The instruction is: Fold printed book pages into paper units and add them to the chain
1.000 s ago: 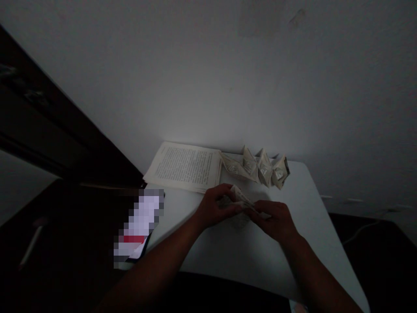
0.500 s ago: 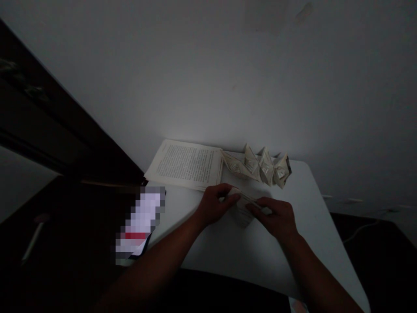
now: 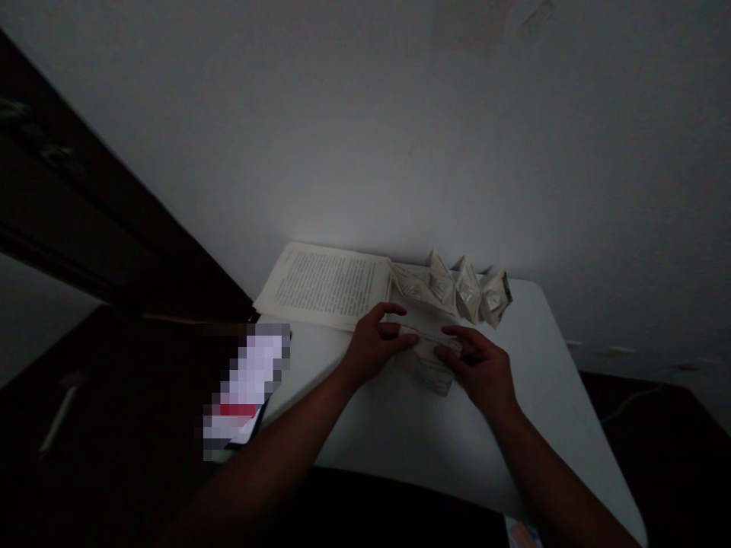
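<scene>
A folded sheet of printed paper (image 3: 432,367) is held between both hands, above the near part of the white table. My left hand (image 3: 374,342) pinches its upper left corner between thumb and fingers, with the index finger raised off the paper. On the other side my right hand (image 3: 483,365) grips the upper right edge, thumb in front and fingers behind. Just beyond the hands stands a row of several folded paper boats (image 3: 441,288), made of printed pages. A stack of printed pages (image 3: 325,285) lies to their left.
The white table (image 3: 548,426) stands against a grey wall (image 3: 354,137). A phone with a lit, blurred screen (image 3: 248,388) lies at the table's left edge. Dark wooden furniture or a door (image 3: 114,221) rises at the left. A thin cable (image 3: 633,399) shows at the right.
The folded paper has turned so its face shows more and its lower point has shifted right. My left index finger has lifted away from it. The boats and pages stay put.
</scene>
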Tool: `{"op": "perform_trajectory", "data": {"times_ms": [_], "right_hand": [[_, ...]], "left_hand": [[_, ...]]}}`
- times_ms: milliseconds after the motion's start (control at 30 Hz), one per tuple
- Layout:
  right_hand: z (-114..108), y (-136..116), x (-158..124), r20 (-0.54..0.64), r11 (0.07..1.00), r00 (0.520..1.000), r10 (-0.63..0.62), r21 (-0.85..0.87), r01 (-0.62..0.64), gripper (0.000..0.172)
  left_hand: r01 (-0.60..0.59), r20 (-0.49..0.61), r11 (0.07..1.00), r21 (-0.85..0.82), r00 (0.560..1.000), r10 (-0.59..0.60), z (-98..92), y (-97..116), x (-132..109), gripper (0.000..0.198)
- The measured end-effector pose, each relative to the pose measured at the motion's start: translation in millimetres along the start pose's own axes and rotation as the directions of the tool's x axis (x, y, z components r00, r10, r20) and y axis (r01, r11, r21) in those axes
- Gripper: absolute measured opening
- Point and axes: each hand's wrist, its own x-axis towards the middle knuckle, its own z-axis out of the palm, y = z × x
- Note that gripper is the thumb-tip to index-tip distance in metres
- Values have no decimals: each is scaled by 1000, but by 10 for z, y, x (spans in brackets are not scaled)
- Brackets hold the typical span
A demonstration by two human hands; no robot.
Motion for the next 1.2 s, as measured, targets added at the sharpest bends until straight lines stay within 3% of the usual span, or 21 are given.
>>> {"op": "perform_trajectory", "data": {"times_ms": [200,333,500,600,800,900,1200], "right_hand": [[-15,-22,66,30,982,988,154,110,-156,29],[-71,47,91,25,970,987,159,183,-161,34],[-139,82,61,80,972,996,-24,236,4,33],[-131,60,21,35,977,986,-161,146,155,33],[-132,78,-2,-27,872,882,-471,-170,460,24],[-154,89,2,-9,854,873,-487,-213,474,19],[-119,67,-1,-28,923,926,-377,-99,372,15]], "left_hand": [[110,58,993,45,992,-113,-27,-61,56,37],[187,45,980,-65,982,-184,-36,-74,75,33],[143,-124,924,-354,972,-198,-100,-40,119,28],[121,-152,896,-426,967,-203,-117,-32,127,26],[120,-165,907,-405,966,-201,-96,-25,97,25],[115,-163,912,-395,968,-192,-92,-16,91,27],[100,-133,890,-445,975,-176,-94,12,73,27]]}}
